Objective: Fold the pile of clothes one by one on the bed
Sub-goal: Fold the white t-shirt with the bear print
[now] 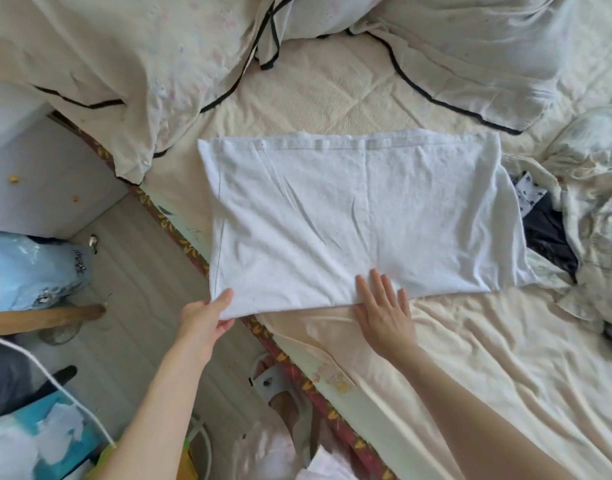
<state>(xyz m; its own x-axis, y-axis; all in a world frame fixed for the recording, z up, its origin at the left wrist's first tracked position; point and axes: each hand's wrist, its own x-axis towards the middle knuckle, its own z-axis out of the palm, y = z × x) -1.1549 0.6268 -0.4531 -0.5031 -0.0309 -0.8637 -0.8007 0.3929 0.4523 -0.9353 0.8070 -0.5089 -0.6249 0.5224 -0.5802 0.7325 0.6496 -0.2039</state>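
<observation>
Across the middle of the bed lies a white garment, already folded into a wide rectangle whose long axis runs left to right, with its left end hanging slightly past the edge of the mattress. At the garment's near left corner, the left hand pinches the cloth between thumb and curled fingers. The right hand lies flat and open, fingers straight, pressing on the near edge about midway along it. From the left hand's pinch, nearly all the cloth stretches away to the right and far side, so the likely next fold would carry this left end rightward over the pressing hand. Just beyond the garment's right end sits a rumpled pile of clothes, dark and patterned pieces among pale fabric. Two pillows rest at the far side.
</observation>
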